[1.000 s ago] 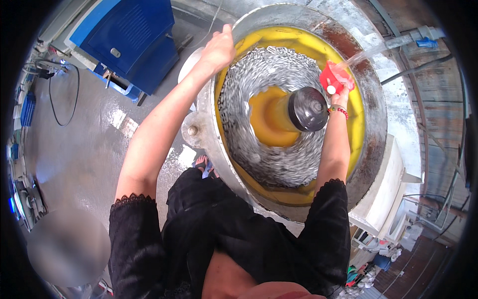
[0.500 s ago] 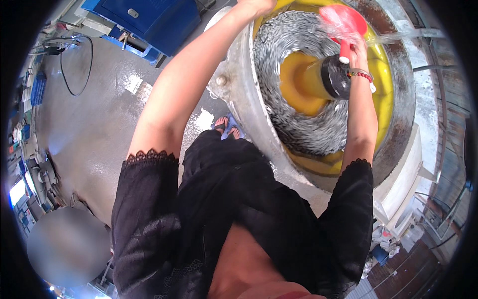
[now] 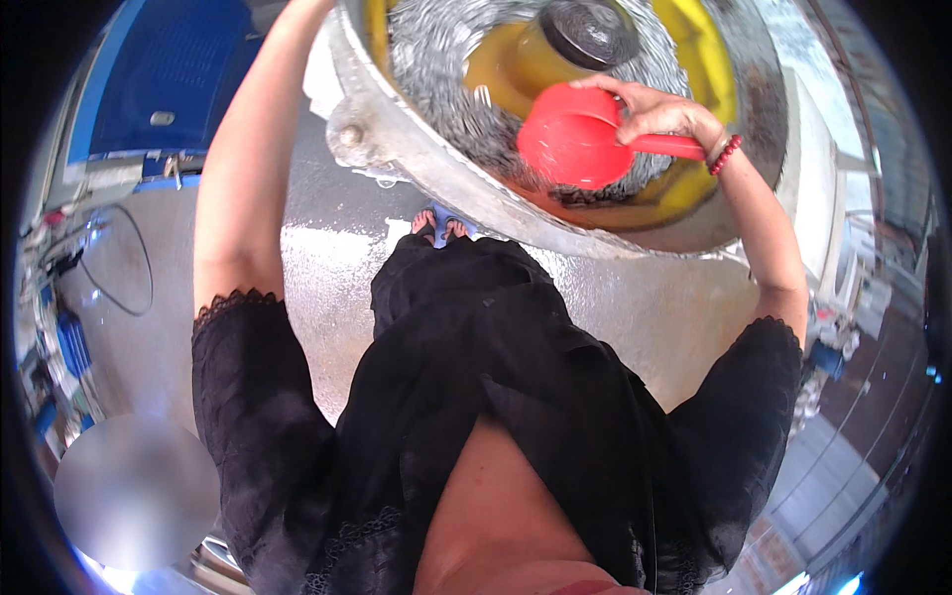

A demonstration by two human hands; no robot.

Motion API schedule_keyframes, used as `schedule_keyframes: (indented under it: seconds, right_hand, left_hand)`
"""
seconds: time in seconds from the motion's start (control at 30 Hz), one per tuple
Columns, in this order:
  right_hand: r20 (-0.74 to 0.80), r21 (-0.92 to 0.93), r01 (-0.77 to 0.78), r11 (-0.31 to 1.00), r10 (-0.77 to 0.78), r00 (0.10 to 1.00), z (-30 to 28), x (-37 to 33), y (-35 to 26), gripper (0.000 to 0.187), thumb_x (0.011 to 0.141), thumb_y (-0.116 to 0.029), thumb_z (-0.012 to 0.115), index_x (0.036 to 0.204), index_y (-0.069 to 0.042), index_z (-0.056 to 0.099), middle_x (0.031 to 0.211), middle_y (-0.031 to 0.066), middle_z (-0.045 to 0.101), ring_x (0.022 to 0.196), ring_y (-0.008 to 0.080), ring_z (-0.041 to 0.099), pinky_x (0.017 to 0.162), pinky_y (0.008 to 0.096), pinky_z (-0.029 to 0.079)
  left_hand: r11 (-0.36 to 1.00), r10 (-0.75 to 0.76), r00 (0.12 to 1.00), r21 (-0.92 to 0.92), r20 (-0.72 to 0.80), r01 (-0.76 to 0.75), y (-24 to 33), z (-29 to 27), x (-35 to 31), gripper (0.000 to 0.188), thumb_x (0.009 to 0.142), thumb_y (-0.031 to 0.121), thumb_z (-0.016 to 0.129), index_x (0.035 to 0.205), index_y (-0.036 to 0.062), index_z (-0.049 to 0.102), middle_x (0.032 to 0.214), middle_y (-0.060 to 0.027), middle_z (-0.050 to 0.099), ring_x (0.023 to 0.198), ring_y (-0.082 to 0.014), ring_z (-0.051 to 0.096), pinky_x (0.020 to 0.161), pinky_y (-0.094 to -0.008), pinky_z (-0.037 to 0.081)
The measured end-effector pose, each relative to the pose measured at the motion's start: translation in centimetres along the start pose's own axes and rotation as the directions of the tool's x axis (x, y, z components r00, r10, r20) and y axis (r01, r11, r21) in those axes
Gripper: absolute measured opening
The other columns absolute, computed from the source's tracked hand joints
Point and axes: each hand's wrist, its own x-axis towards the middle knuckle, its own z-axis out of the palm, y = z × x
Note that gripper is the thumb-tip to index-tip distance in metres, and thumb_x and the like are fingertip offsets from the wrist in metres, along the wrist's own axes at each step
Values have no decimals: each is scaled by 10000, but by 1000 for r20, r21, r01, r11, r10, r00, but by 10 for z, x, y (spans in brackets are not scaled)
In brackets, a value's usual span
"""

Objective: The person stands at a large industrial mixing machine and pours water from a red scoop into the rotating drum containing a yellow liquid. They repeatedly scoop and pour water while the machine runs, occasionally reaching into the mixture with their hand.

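Note:
My right hand (image 3: 662, 111) grips a red plastic water dipper (image 3: 570, 139) by its handle and the rim next to it. The dipper is over the near side of a large round vat (image 3: 476, 188) with a yellow lining (image 3: 709, 59). Inside the vat lies a ring of many small silvery pieces (image 3: 456, 124), blurred. At its centre stands a yellow column (image 3: 506, 59) with a black cap (image 3: 590, 32). My left forearm (image 3: 253, 129) reaches up along the vat's left side; the hand itself is cut off by the upper edge.
A blue metal cabinet (image 3: 178, 79) stands on the left. A dark hose (image 3: 149, 268) loops over the wet concrete floor (image 3: 327, 288). My feet (image 3: 436, 223) are close to the vat's outer wall. Corrugated sheeting (image 3: 897, 129) rises at the right.
My right hand has brought the dipper from the water stream at the vat's far side to its near side. The view has shifted, and my left hand has left the picture.

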Motion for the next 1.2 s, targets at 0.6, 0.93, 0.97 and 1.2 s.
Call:
schedule_keyframes:
  seconds: [0.6,0.93,0.97,1.2]
  right_hand:
    - [-974,204,677,707,215,69,-239,2,127,874,638,31,730,1296,-57,162,1179,191,457,988,350,551,751,570,516]
    - [-854,459,881,114,332,402,-271,173,121,706,766,-23,617,1330,-112,202,1282,172,418,1025,429,524,653,686,479]
    - [-850,470,879,75,307,428,-265,180,123,609,799,-69,589,1311,-109,261,1289,161,419,1045,414,517,663,671,487]
    - [-873,401,901,168,370,319,-247,192,108,451,861,-146,518,1269,-90,335,1300,161,403,1154,399,428,810,653,460]
  left_hand:
    - [980,-181,979,106,99,170,13,7,8,523,753,29,456,1259,5,327,1037,-305,558,1027,-409,533,887,-449,417]
    - [971,-230,969,86,95,222,37,-13,-9,430,783,44,467,1196,9,353,1118,-305,494,1048,-441,507,891,-468,416]
    - [972,-228,970,82,85,222,36,-14,-12,426,782,41,465,1192,7,353,1113,-305,496,1046,-441,508,890,-469,416]
    - [961,-274,956,64,100,269,46,-12,-10,445,778,35,462,1210,13,355,1160,-303,463,1073,-447,491,916,-485,395]
